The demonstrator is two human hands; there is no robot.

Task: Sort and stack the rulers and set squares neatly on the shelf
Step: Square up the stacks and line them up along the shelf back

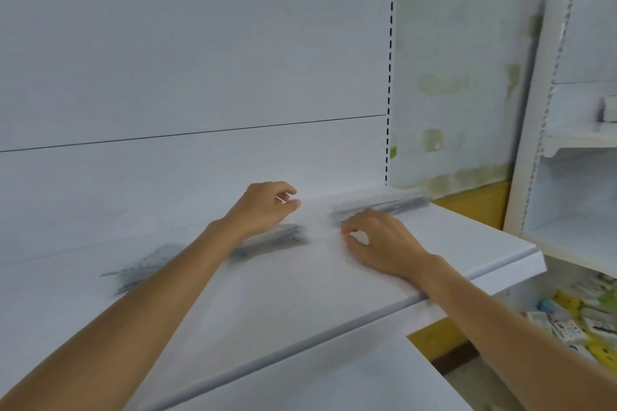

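On the white shelf [300,297] lie a blurred left ruler pile [143,269] at 9 o'clock, a middle ruler pile [275,240] beneath the loosely curled, empty left hand [263,208], and a far ruler pile [387,203] at 1 o'clock just beyond the right hand [377,240], whose curled fingers' grip cannot be told.

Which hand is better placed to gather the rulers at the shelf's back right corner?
Probably the right hand: it sits just before those rulers, while the left hand hovers farther left.
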